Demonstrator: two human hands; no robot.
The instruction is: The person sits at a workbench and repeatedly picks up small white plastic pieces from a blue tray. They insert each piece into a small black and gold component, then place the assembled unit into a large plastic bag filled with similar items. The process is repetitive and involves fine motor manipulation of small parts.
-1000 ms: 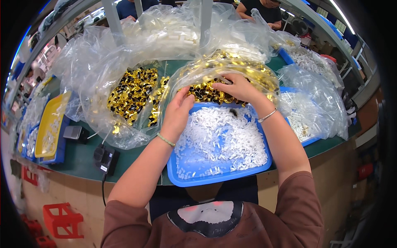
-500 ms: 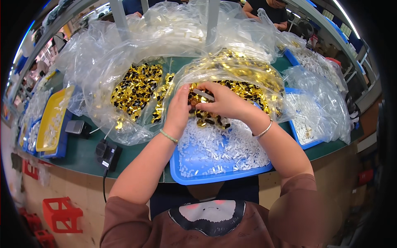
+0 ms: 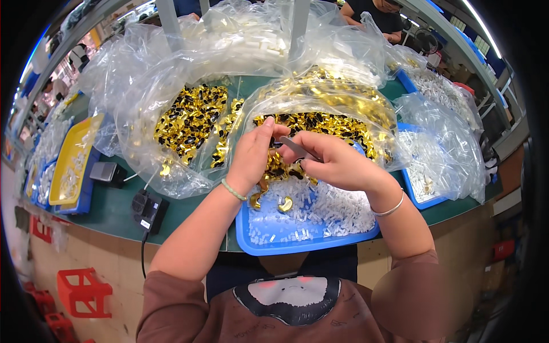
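Note:
My right hand [image 3: 337, 162] pinches a flat grey metal tool [image 3: 295, 147] that slants up to the left toward my other hand. My left hand [image 3: 251, 157] is closed, thumb and fingers drawn together; what sits between the fingertips is too small to make out. Both hands are above the far edge of a blue tray [image 3: 249, 244] strewn with small white plastic pieces [image 3: 337, 211]. A curved shiny gold piece [image 3: 285, 204] lies on these, with another near my left wrist. Just beyond my fingers, glossy gold pieces [image 3: 343, 127] spill from a clear plastic bag.
Another clear bag of gold pieces [image 3: 191, 120] lies to the left. A black power adapter [image 3: 147, 211], a small grey box [image 3: 107, 174] and a yellow tray [image 3: 60, 194] stand further left. To the right is a blue tray of white parts [image 3: 423, 171]. Grey posts [image 3: 299, 34] rise at the back.
Both hands have shifted slightly, the right one lower and to the right, and the metal tool is turned. Two gold pieces now show on the white parts in the tray.

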